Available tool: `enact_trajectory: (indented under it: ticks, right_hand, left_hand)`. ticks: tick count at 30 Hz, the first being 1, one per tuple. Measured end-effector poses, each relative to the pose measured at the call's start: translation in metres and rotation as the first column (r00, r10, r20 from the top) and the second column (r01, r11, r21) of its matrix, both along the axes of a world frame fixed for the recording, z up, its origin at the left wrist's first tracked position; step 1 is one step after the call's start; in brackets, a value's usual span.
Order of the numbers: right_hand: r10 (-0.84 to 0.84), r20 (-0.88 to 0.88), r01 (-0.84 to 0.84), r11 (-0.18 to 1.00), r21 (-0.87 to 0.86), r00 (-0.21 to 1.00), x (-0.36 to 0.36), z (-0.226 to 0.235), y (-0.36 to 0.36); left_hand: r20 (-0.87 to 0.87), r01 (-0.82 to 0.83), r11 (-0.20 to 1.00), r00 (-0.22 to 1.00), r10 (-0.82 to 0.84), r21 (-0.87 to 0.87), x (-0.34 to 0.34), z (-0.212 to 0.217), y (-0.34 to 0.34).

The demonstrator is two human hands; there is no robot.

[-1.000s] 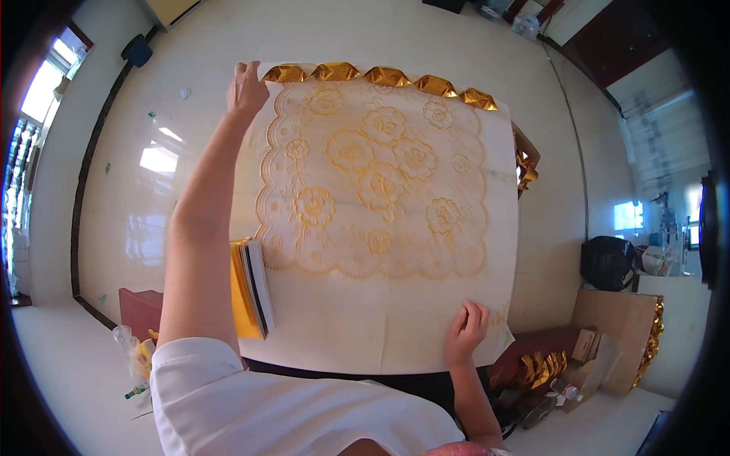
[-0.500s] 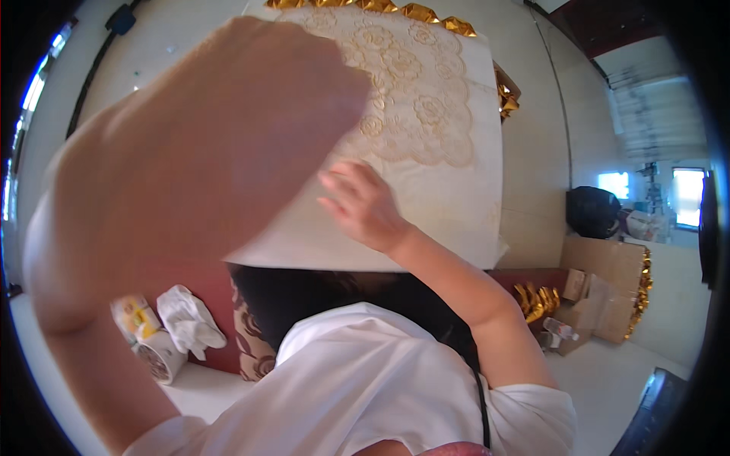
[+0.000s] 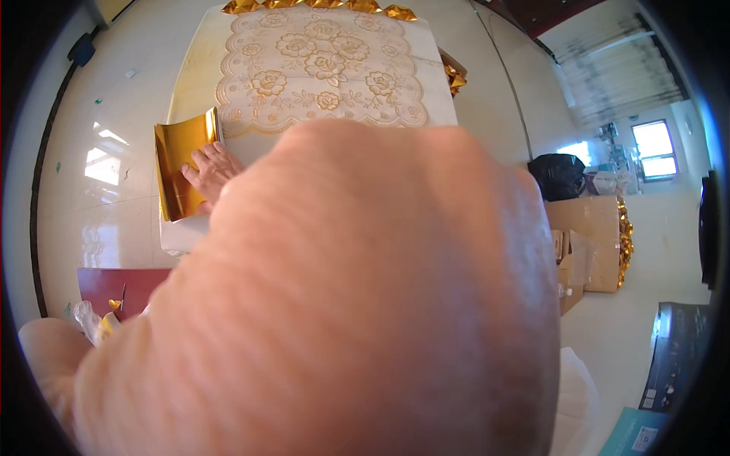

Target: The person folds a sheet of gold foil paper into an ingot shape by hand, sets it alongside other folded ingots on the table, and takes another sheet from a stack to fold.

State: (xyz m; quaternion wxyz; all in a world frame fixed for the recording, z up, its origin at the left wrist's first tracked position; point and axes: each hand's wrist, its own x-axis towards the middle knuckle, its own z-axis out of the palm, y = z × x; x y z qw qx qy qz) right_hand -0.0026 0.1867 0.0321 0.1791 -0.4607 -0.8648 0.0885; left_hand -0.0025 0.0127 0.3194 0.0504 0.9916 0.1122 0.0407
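Observation:
My raised left arm is very close to the camera, and my left hand (image 3: 365, 228) fills the middle of the picture. Only its back and wrist side show; the fingers are out of sight. Beyond it, my right hand (image 3: 211, 172) lies palm down on the right part of a stack of shiny gold foil paper (image 3: 179, 148), fingers apart and pointing left. The foil rests at the left edge of the table (image 3: 199, 72), its edges curling up. My left arm hides my right forearm.
An embroidered lace cloth (image 3: 323, 64) covers the table's far part, with folded gold paper pieces (image 3: 323, 4) along the far edge. Beyond the right edge, a box holds more gold pieces (image 3: 455, 78). A black bag (image 3: 559, 176) and cardboard box (image 3: 601, 243) stand at right.
My left arm has swung from the left across the middle. My right hand has moved left, from over the white tablecloth onto the gold foil paper, which now shows. The view has shifted.

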Motion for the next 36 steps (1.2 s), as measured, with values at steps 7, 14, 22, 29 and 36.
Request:
enact_trajectory:
  ticks: [7,14,22,29,36]
  right_hand:
    - [-0.046,-0.047,0.042,0.996,-0.084,0.998,-0.009,-0.001,0.008]
    - [-0.074,0.217,0.066,0.997,0.043,0.973,-0.001,0.011,-0.004]
    - [-0.070,0.241,0.042,0.992,0.120,0.968,-0.002,0.003,-0.001]
    - [-0.068,0.230,0.041,0.992,0.120,0.971,-0.007,0.002,-0.002]
    - [-0.081,0.193,0.085,0.996,-0.011,0.978,-0.003,0.019,-0.012]
  left_hand:
    - [0.016,0.038,0.998,0.999,-0.037,-0.045,-0.005,-0.018,-0.023]
    - [0.023,0.044,0.997,0.999,-0.043,-0.060,-0.008,-0.024,-0.031]
    - [-0.005,0.050,0.991,0.999,-0.051,-0.127,-0.019,-0.018,-0.037]
    - [-0.024,0.033,0.976,0.999,-0.039,-0.214,-0.028,-0.013,-0.036]
    - [-0.061,0.011,0.950,0.998,-0.032,-0.313,-0.040,0.000,-0.036]
